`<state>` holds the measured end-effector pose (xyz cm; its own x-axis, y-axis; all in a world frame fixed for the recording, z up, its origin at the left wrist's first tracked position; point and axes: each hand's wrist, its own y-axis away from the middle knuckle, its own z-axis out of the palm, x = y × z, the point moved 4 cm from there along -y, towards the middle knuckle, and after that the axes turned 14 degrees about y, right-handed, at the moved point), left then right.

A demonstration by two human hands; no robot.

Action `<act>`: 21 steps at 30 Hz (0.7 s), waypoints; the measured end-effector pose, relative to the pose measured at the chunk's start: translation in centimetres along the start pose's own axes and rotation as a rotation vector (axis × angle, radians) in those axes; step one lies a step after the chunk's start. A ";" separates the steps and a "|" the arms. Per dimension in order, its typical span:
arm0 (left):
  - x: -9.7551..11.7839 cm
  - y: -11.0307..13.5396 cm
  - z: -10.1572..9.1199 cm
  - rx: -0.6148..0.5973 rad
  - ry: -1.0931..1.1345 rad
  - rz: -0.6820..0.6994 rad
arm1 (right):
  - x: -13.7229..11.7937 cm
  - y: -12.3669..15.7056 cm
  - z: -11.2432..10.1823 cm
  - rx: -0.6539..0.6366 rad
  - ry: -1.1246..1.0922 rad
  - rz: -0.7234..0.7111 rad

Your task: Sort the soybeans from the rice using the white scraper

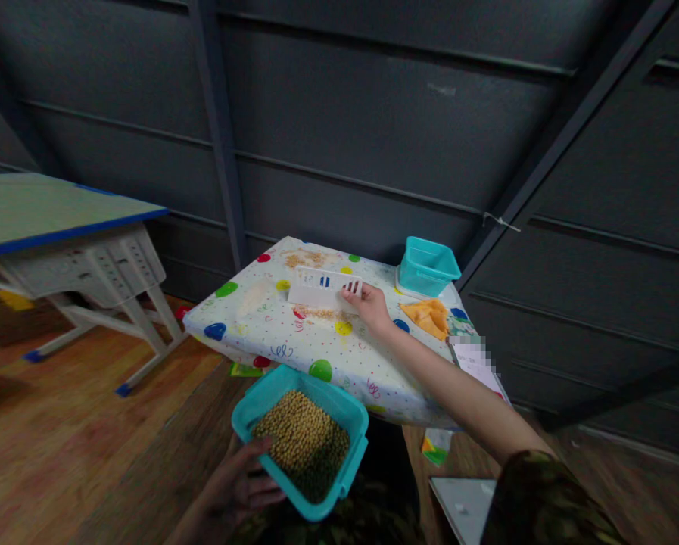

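Observation:
My left hand (241, 484) grips the near-left side of a teal plastic container (248, 390), held below the table's front edge. Inside it lie yellow soybeans (294, 420), and darker greenish beans (323, 471) fill its near right side. Over the table, my right hand (372, 306) is closed on the right end of a white slotted plastic piece (319, 291), which stands on its long edge. Pale yellow grains (319, 312) are scattered in front of it, and a tan patch of grains (305, 260) is behind it. Further left is a whitish patch of grains (255, 297).
A second teal container (430, 265) stands at the table's back right, on something white. Near it lie an orange cloth (427, 316) and a paper sheet (475, 359). The balloon-print tablecloth (294, 352) covers the table. A desk (60, 219) stands at left; a dark wall rises behind.

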<state>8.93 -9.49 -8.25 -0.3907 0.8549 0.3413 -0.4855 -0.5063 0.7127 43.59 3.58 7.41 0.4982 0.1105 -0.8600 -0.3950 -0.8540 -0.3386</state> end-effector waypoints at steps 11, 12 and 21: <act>-0.3 1.0 0.6 0.054 -0.100 0.124 | 0.3 1.8 -0.3 0.009 -0.062 -0.044; -0.3 1.2 0.7 0.063 -0.104 0.131 | 0.4 1.9 -0.2 0.001 -0.072 -0.044; -0.1 2.4 1.5 0.091 -0.134 0.160 | 0.5 1.5 -0.4 0.021 -0.009 -0.055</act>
<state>8.97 -10.65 -5.62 -0.3469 0.7749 0.5283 -0.3508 -0.6296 0.6932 43.58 2.16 6.67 0.5125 0.1617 -0.8433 -0.3836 -0.8356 -0.3933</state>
